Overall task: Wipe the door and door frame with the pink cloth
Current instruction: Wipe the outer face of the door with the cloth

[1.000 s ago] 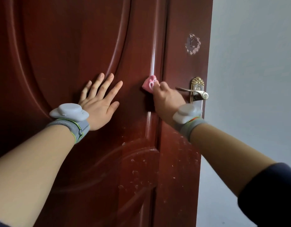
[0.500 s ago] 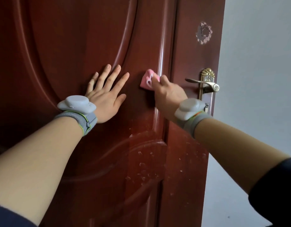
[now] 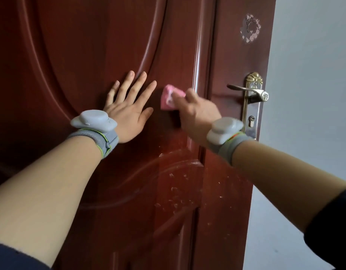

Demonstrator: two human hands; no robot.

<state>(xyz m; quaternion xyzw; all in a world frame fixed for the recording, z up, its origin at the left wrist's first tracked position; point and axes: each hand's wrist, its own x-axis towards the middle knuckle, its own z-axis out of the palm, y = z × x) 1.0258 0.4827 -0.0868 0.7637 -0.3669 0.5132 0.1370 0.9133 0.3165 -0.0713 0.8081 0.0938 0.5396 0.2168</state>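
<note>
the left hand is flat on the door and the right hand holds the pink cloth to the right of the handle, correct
Not quite. In the head view the right hand holds the pink cloth to the left of the handle, not the right. The left hand is flat on the door.

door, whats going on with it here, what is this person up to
A person is wiping the dark red door with a pink cloth. The right hand grips the cloth and presses it on the panel, just left of the raised vertical moulding. The left hand lies flat on the door with fingers spread, close beside the cloth. Pale specks show on the lower panel, so that part looks not yet wiped. The brass handle is untouched.
</note>
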